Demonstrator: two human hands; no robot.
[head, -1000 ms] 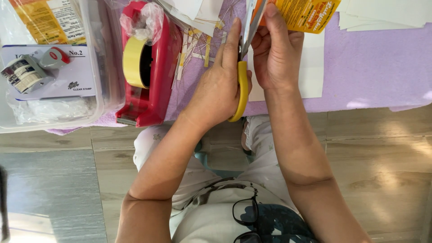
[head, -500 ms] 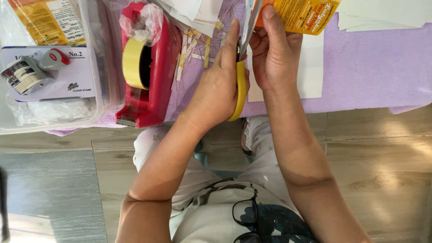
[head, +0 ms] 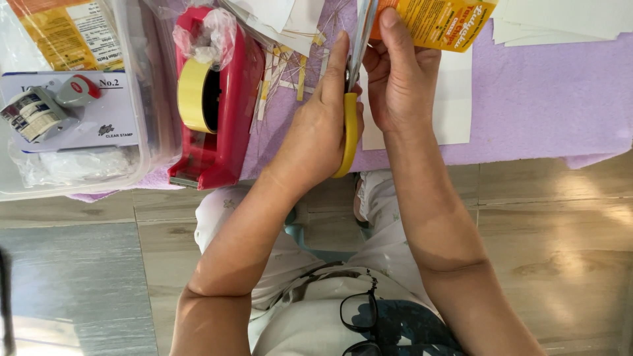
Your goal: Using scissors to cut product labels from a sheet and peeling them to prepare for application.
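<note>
Gripping yellow-handled scissors (head: 347, 125), your left hand (head: 316, 132) is closed; your right hand (head: 395, 79) pinches a thin orange packet (head: 438, 23) — probably flimsy — hold near the blades.

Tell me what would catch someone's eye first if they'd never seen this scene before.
Top centre, the left hand works yellow-handled scissors against an orange printed packet that the right hand holds over the purple mat. Left of them stands a red tape dispenser with a yellow roll. At far left sits a clear plastic box holding a small stamp roller.
</note>
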